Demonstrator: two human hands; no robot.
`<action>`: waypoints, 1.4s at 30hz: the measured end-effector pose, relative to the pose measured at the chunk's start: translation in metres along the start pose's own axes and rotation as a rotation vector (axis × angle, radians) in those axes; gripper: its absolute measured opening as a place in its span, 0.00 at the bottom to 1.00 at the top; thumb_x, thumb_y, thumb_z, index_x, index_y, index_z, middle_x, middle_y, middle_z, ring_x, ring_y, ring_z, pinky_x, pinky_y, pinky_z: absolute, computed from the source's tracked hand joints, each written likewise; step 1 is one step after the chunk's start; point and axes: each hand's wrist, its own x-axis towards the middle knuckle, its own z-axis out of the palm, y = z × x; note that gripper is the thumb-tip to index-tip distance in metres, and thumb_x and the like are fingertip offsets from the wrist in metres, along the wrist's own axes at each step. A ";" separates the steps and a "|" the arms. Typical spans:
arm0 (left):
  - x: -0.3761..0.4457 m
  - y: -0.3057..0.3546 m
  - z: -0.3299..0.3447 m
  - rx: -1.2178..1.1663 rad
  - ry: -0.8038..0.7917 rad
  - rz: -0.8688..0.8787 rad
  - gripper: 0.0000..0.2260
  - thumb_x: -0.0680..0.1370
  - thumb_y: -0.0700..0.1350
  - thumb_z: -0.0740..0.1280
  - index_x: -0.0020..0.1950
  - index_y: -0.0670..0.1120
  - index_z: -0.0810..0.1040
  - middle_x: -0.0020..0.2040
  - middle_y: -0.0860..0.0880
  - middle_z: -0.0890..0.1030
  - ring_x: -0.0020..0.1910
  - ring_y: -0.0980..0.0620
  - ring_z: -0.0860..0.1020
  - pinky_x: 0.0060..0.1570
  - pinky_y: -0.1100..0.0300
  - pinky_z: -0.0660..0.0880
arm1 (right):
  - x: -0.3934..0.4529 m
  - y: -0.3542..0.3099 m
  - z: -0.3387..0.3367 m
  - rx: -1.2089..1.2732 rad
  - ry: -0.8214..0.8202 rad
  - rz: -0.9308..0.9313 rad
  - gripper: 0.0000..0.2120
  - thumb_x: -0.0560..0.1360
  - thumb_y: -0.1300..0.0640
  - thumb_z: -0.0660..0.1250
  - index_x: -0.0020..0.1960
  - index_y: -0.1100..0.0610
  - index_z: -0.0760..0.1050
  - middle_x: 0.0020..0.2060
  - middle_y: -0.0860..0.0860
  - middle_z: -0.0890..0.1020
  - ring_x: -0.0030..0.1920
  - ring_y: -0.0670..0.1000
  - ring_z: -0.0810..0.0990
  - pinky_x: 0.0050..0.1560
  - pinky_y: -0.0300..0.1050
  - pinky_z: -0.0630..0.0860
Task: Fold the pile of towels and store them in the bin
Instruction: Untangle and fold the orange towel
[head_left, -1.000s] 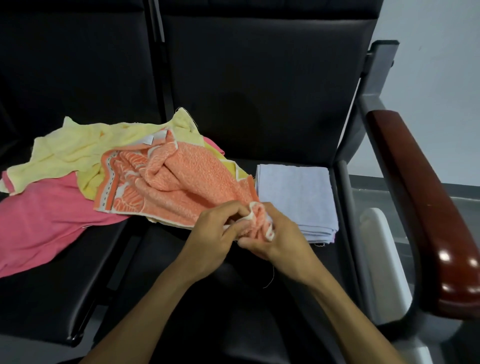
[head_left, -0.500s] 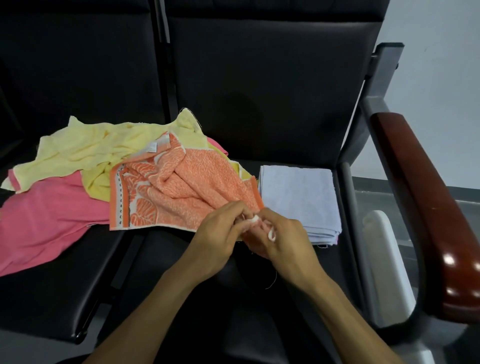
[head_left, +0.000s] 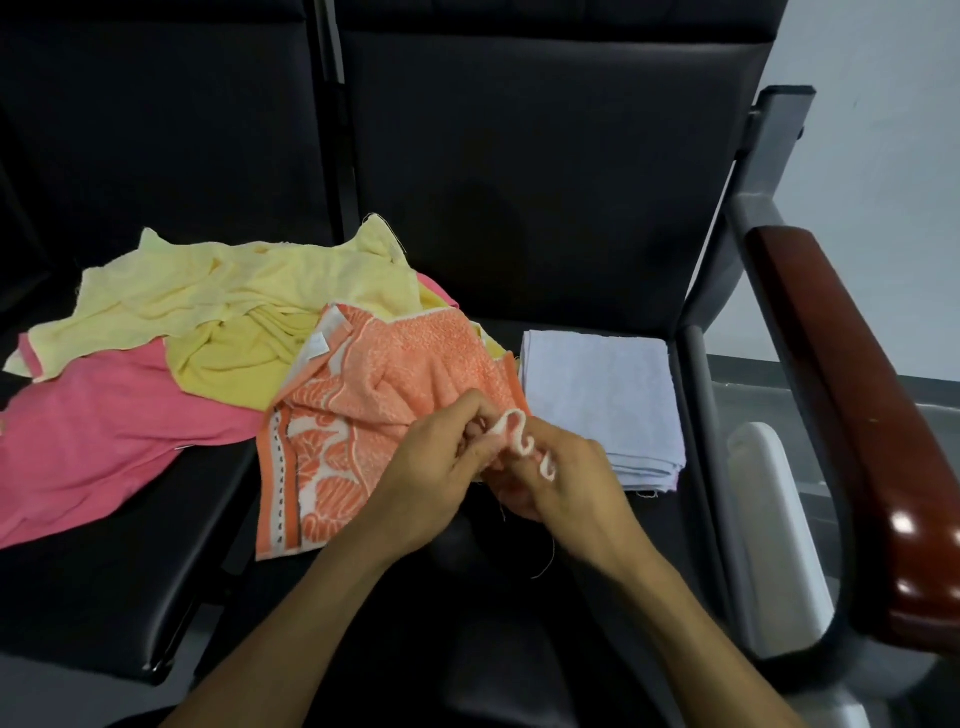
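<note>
**Finding the corners on the orange towel**

Black seats (head_left: 545, 208) hold everything: pink towel (head_left: 104, 441) far left, yellow towel (head_left: 249, 301) over it, orange towel (head_left: 374, 415) in front w/ its near edge bunched, folded lilac towel (head_left: 597, 395) just beside it on the right. No bin in view. Left hand (head_left: 431, 483) & right hand (head_left: 566, 488) both pinch the white hem, fingers curled, hands touching. Best approach, IMO: slide hands apart along the hem to each corner, pull taut, then fold.

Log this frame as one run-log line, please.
step: finding orange towel edge | left hand: pinching it | right hand: pinching it | folded: lavender towel | unfolded: yellow towel, pink towel
</note>
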 end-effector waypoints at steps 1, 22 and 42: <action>0.001 -0.003 0.000 0.026 0.020 -0.016 0.02 0.82 0.45 0.68 0.50 0.49 0.76 0.40 0.51 0.81 0.39 0.52 0.79 0.41 0.54 0.77 | 0.001 -0.004 -0.002 0.094 0.054 0.045 0.12 0.82 0.47 0.62 0.46 0.52 0.78 0.37 0.54 0.84 0.38 0.57 0.85 0.42 0.61 0.82; -0.003 -0.017 -0.001 0.288 0.057 -0.072 0.08 0.76 0.48 0.74 0.50 0.53 0.76 0.43 0.56 0.76 0.44 0.57 0.75 0.44 0.58 0.74 | 0.000 -0.013 -0.009 0.454 0.182 0.204 0.08 0.82 0.60 0.61 0.49 0.61 0.77 0.42 0.63 0.84 0.40 0.62 0.86 0.41 0.60 0.84; 0.000 0.001 0.000 0.126 0.145 -0.024 0.08 0.78 0.36 0.69 0.47 0.50 0.77 0.37 0.53 0.80 0.36 0.53 0.80 0.35 0.59 0.76 | -0.001 -0.003 0.002 0.041 0.009 0.060 0.05 0.77 0.52 0.69 0.45 0.52 0.79 0.35 0.53 0.84 0.35 0.57 0.84 0.37 0.60 0.82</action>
